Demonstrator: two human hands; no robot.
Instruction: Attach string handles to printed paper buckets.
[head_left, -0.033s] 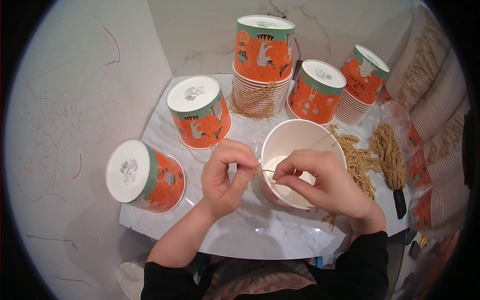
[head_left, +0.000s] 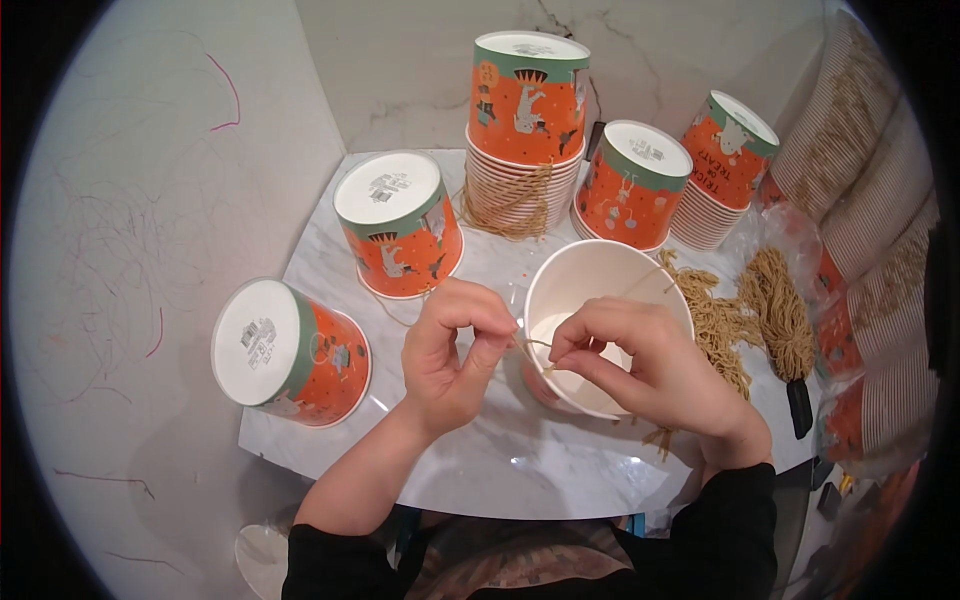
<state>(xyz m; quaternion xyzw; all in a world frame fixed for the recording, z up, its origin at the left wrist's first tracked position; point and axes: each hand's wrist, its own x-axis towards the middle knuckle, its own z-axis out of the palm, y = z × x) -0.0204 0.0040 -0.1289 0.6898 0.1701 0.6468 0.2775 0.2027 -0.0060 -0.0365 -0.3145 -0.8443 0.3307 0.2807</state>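
Between my two hands runs a thin tan cord (head_left: 535, 343), slightly bowed. My left hand (head_left: 455, 350) pinches one part of it between thumb and forefinger at the bucket's left rim. Over the bucket's mouth, my right hand (head_left: 635, 350) pinches the cord with thumb and fingertips. The white-lined paper bucket (head_left: 545, 285) stands upright below, its outside mostly hidden. Another cord end crosses its far right inner wall. Right of the bucket lies a loose heap of tan cords (head_left: 715, 310).
Upside-down orange-and-green buckets stand singly at left (head_left: 330, 365) and behind (head_left: 400, 245). Stacked buckets (head_left: 525, 110) rise at the back, with looped cord on their rims. A tied cord bundle (head_left: 775, 310), a black-handled tool (head_left: 799, 408) and bagged bucket stacks (head_left: 850, 290) are on the right.
The cord between my fingers bows a little more. Both hands hold nearly the same place, and the bucket has shifted very slightly.
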